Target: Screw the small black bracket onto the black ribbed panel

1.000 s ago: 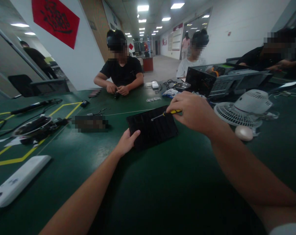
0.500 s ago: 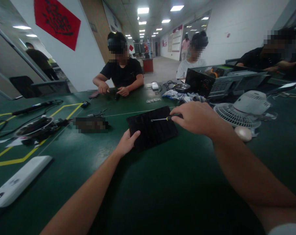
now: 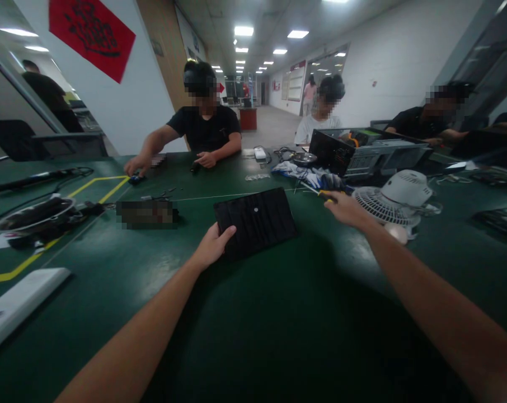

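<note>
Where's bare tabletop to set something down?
Tabletop shows bare, though shadowed, between left arm and right arm, nearer than the black panel; another patch lies between white slab and left arm. Crowded: around the right hand, near cloth, fan and computer case.

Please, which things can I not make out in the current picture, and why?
In the head view:
Left hand: fingers hidden under the black panel.
Screwdriver: handle partly covered by the right hand.
Pixelated object: details masked by pixel blocks.
White device: cut off by the left edge.
</note>
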Tool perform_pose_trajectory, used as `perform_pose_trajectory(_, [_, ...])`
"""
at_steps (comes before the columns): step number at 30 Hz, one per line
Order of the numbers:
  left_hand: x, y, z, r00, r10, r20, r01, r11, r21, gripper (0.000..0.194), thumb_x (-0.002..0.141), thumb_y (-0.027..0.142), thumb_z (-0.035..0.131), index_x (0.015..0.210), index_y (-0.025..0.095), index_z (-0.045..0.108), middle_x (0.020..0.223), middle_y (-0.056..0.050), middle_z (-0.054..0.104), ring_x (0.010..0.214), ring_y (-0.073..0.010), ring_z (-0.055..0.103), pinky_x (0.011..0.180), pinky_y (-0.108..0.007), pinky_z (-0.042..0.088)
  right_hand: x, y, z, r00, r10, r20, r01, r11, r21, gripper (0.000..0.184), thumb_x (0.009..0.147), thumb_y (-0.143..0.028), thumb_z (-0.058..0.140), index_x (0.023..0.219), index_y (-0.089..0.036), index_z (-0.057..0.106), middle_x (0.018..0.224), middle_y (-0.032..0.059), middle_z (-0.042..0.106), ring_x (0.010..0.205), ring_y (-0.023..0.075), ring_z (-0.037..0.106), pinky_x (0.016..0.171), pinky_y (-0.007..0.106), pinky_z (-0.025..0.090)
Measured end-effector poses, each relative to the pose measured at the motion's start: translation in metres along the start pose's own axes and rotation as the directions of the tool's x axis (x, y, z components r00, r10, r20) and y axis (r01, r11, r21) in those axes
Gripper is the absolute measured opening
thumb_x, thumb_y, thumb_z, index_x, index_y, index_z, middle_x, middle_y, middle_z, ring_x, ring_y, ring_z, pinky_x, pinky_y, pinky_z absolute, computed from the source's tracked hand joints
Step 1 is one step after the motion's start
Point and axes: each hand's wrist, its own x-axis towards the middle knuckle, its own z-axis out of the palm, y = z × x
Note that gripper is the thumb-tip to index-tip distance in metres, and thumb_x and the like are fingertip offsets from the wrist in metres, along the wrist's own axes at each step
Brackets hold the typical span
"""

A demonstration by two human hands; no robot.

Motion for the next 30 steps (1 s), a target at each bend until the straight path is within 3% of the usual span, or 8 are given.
perform_pose_trajectory(5, [0.000, 0.001, 0.000, 1.000, 0.016, -0.015, -0.016, 0.999, 0.030, 0.037, 0.089, 0.043, 0.072, 0.117, 0.019, 0.067, 0.071, -0.001, 0.065, 0.081, -0.0265, 0.071, 0.064, -0.034, 0.056, -0.016, 0.023, 0.040, 0.993, 0.092, 0.077, -0.082, 0.989, -0.123, 0.045, 0.099, -0.032, 0.056, 0.140, -0.017, 0.070, 0.129, 0.0191, 0.075, 0.114, 0.0330, 0.069, 0.097, 0.045, 0.051])
perform_pose_trajectory(11, [0.000, 0.000, 0.000, 1.000, 0.015, -0.023, -0.014, 0.999, 0.035, 0.041, 0.087, 0.048, 0.074, 0.116, 0.019, 0.066, 0.071, -0.001, 0.066, 0.082, -0.0268, 0.071, 0.064, -0.034, 0.056, -0.010, 0.023, 0.033, 0.970, 0.168, -0.177, -0.205, 0.956, -0.211, 0.063, 0.103, -0.040, 0.052, 0.156, -0.006, 0.051, 0.153, 0.0339, 0.050, 0.140, 0.0466, 0.046, 0.110, 0.060, 0.038])
perform_pose_trajectory(13, [0.001, -0.002, -0.001, 0.999, 0.018, -0.028, -0.017, 0.999, 0.051, 0.044, 0.088, 0.050, 0.074, 0.118, 0.019, 0.066, 0.077, -0.003, 0.070, 0.085, -0.0271, 0.072, 0.066, -0.035, 0.057, -0.023, 0.007, 0.038, 0.972, 0.108, -0.209, -0.147, 0.973, -0.178, 0.059, 0.104, -0.043, 0.050, 0.153, -0.010, 0.053, 0.151, 0.0280, 0.054, 0.137, 0.0413, 0.050, 0.110, 0.055, 0.040])
perform_pose_trajectory(15, [0.003, -0.004, -0.001, 0.999, 0.038, -0.025, -0.036, 0.996, 0.081, 0.047, 0.088, 0.053, 0.072, 0.120, 0.019, 0.065, 0.086, -0.006, 0.074, 0.090, -0.0283, 0.073, 0.071, -0.036, 0.059, -0.046, -0.020, 0.047, 0.979, -0.050, -0.196, 0.039, 0.997, -0.060, 0.054, 0.104, -0.046, 0.050, 0.147, -0.014, 0.058, 0.140, 0.0226, 0.062, 0.129, 0.0364, 0.058, 0.105, 0.050, 0.047])
perform_pose_trajectory(18, [0.005, -0.009, -0.001, 0.994, 0.112, 0.001, -0.111, 0.978, 0.175, 0.056, 0.090, 0.060, 0.067, 0.127, 0.018, 0.063, 0.110, -0.013, 0.078, 0.106, -0.0317, 0.073, 0.083, -0.040, 0.060, -0.085, -0.073, 0.058, 0.965, -0.260, -0.041, 0.263, 0.955, 0.136, 0.057, 0.103, -0.058, 0.051, 0.145, -0.021, 0.058, 0.132, 0.0158, 0.066, 0.114, 0.0299, 0.066, 0.091, 0.044, 0.054])
perform_pose_trajectory(23, [-0.004, -0.009, 0.002, 0.980, 0.149, 0.129, -0.196, 0.810, 0.552, 0.063, 0.092, 0.070, 0.056, 0.130, 0.020, 0.065, 0.113, -0.013, 0.079, 0.103, -0.0357, 0.074, 0.090, -0.045, 0.054, -0.119, -0.143, 0.066, 0.888, -0.445, 0.117, 0.417, 0.886, 0.202, 0.087, 0.094, -0.077, 0.055, 0.159, -0.021, 0.046, 0.149, 0.0182, 0.059, 0.128, 0.0357, 0.060, 0.095, 0.052, 0.056])
perform_pose_trajectory(25, [-0.009, -0.005, 0.006, 0.966, 0.136, 0.220, -0.246, 0.743, 0.623, 0.060, 0.093, 0.070, 0.054, 0.126, 0.022, 0.067, 0.102, -0.009, 0.079, 0.092, -0.0336, 0.074, 0.085, -0.042, 0.052, -0.118, -0.153, 0.069, 0.883, -0.448, 0.143, 0.422, 0.889, 0.180, 0.094, 0.091, -0.075, 0.060, 0.164, -0.018, 0.041, 0.153, 0.0194, 0.055, 0.128, 0.0369, 0.059, 0.097, 0.055, 0.056])
perform_pose_trajectory(30, [-0.012, 0.007, 0.012, 0.948, 0.139, 0.286, -0.294, 0.729, 0.618, 0.059, 0.099, 0.067, 0.046, 0.133, 0.023, 0.065, 0.079, -0.002, 0.071, 0.072, -0.0253, 0.067, 0.070, -0.035, 0.045, -0.092, -0.138, 0.071, 0.909, -0.385, 0.160, 0.373, 0.923, 0.098, 0.067, 0.097, -0.037, 0.058, 0.161, -0.018, 0.048, 0.152, 0.0167, 0.058, 0.128, 0.0344, 0.058, 0.103, 0.054, 0.053])
